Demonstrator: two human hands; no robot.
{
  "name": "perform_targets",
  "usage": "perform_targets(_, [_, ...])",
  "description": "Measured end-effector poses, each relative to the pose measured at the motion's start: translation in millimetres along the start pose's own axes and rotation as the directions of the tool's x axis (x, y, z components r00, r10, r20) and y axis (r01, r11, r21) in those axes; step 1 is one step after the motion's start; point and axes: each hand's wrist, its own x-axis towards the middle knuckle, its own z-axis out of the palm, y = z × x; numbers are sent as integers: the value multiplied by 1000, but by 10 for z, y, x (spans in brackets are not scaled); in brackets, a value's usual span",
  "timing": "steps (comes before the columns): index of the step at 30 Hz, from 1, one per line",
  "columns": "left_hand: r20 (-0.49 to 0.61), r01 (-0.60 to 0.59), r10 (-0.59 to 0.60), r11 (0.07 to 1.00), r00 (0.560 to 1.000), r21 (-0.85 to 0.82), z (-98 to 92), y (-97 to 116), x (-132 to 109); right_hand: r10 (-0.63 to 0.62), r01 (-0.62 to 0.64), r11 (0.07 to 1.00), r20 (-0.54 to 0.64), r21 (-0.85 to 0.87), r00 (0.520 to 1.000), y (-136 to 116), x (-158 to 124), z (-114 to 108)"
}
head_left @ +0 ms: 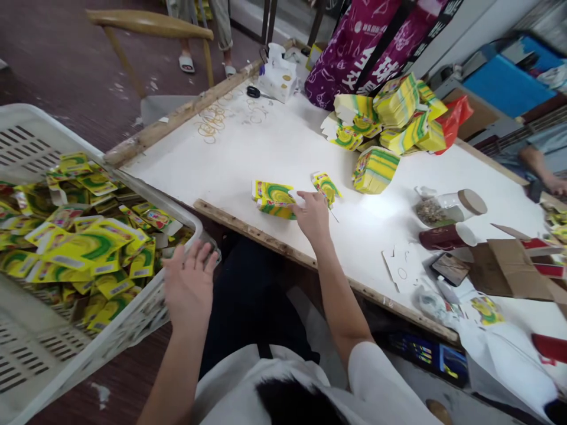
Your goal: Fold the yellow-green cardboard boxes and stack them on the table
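Observation:
My left hand [190, 286] is open with fingers spread, holding nothing, beside the rim of the white plastic crate [177, 215]. Folded yellow-and-green cartons [88, 245] lie heaped in that crate. At the table's near edge, my right hand [313, 217] has its thumb and fingers around the right end of a small stack of flattened yellow cartons [275, 198]. Part of the stack's end is hidden behind the fingers. Just beyond this hand, a single yellow carton [326, 188] lies on the white tabletop [230, 156].
Bundled cartons [376, 169] are piled toward the back right, by a purple bag [349, 53]. Rubber bands [211, 123] and scissors [259, 92] lie at the back left. A glass jar [452, 206], dark red cup [445, 236] and phone [450, 268] sit right. Another person's hand [553, 183] shows far right.

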Motion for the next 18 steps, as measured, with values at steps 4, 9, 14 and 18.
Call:
perform_targets(4, [73, 65, -75, 990, 995, 124, 12, -125, -36, 31, -15, 989, 101, -148, 994, 73, 161, 154])
perform_targets(9, [126, 47, -72, 981, 989, 188, 38, -141, -66, 29, -22, 997, 93, -76, 995, 23, 194, 124])
perform_targets(14, [371, 25, -145, 951, 917, 310, 12, -271, -132, 54, -57, 966, 21, 252, 998, -200, -34, -50])
perform_targets(18, [479, -97, -4, 978, 878, 186, 67, -372, -199, -86, -38, 897, 260, 440, 962, -553, -571, -142])
